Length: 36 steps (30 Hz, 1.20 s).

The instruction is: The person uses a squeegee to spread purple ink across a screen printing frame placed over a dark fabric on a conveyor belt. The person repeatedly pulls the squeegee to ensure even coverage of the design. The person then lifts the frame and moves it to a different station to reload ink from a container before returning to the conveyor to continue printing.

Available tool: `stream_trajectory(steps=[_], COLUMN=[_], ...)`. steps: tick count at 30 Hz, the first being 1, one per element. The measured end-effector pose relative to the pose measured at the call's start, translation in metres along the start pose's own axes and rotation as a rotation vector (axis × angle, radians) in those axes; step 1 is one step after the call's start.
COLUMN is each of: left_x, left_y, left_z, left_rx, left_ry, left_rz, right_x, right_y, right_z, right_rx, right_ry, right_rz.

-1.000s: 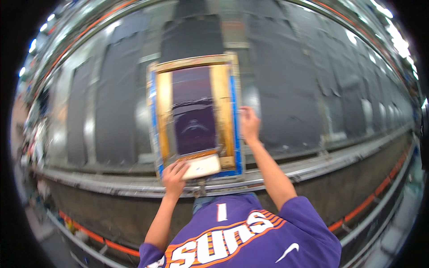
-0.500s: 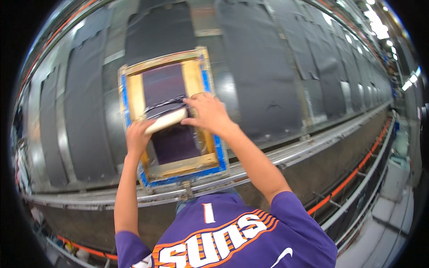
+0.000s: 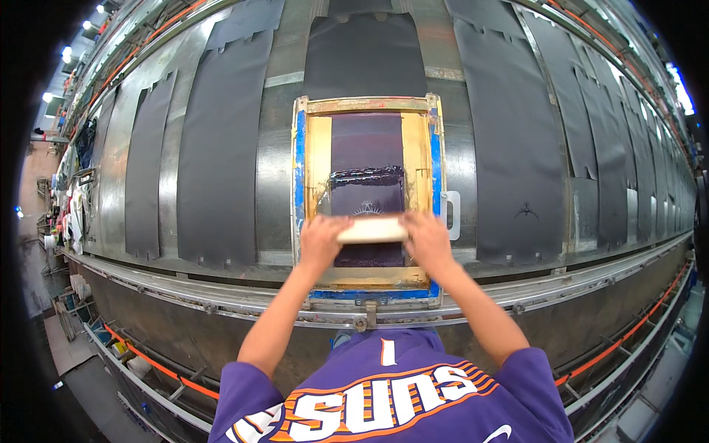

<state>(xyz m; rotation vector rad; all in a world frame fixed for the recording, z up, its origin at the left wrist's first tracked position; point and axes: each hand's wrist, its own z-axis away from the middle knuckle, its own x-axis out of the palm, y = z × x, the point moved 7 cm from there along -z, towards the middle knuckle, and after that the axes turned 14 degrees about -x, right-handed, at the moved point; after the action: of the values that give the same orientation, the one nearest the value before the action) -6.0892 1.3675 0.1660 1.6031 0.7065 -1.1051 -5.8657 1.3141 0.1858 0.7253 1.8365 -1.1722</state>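
Note:
A wooden squeegee with a pale cream handle lies across the lower half of a screen-printing frame, which has blue tape on its edges and gold-brown borders. My left hand is closed on the squeegee's left end and my right hand grips its right end. Above it, a ridge of dark, glossy ink crosses the purple middle of the screen, with a faint pale line design between ink and squeegee. A light metal handle sticks out at the frame's right side.
The long metal printing table carries dark fabric panels, one on the right with a small dark motif. A metal rail runs along the near edge, an orange bar below it. Hanging items and shelving are at far left.
My right hand has left the frame's right side and joined my left on the squeegee. The squeegee went up to mid-screen, then came down and is now held level across it. The view has also shifted.

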Motion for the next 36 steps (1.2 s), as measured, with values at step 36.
stream_trajectory(steps=[36], left_x=[-0.015], left_y=[-0.012], left_z=[0.143], left_rx=[-0.013], left_ry=[-0.084], left_rz=[0.021], right_x=[-0.007], right_y=[0.091], right_z=[0.004], right_rx=[0.596], right_ry=[0.644], right_rz=[-0.331])
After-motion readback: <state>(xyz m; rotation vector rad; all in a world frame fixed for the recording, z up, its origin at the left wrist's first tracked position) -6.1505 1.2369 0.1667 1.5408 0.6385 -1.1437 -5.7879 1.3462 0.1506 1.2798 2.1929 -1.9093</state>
